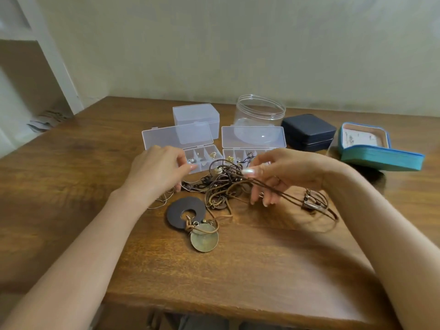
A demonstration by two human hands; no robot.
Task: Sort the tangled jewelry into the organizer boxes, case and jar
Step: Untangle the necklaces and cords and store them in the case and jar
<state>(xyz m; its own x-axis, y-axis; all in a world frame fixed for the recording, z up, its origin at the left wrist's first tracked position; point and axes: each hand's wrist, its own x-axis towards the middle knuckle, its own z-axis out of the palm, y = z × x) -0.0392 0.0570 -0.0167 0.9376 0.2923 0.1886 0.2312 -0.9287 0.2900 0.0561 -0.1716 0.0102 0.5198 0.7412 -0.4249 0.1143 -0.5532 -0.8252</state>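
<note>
A tangle of brown cord necklaces (221, 186) lies mid-table, with a dark wooden ring pendant (184, 211) and a brass disc pendant (204, 237) at its near side. My right hand (281, 172) pinches a brown cord lifted out of the tangle; a metal pendant (312, 205) hangs on that cord to the right. My left hand (157, 169) hovers over the tangle's left edge with fingers curled; what it holds, if anything, is hidden. Two open compartment organizer boxes (204, 160) (240, 154) stand just behind. Behind them are a clear jar (259, 115) and a dark case (308, 132).
A closed clear plastic box (195, 117) stands at the back. An open teal case (378, 148) sits at the right. A thin silver chain (164, 198) trails left of the tangle. The wooden table's (71, 163) near edge runs below my forearms. A white shelf stands at the far left.
</note>
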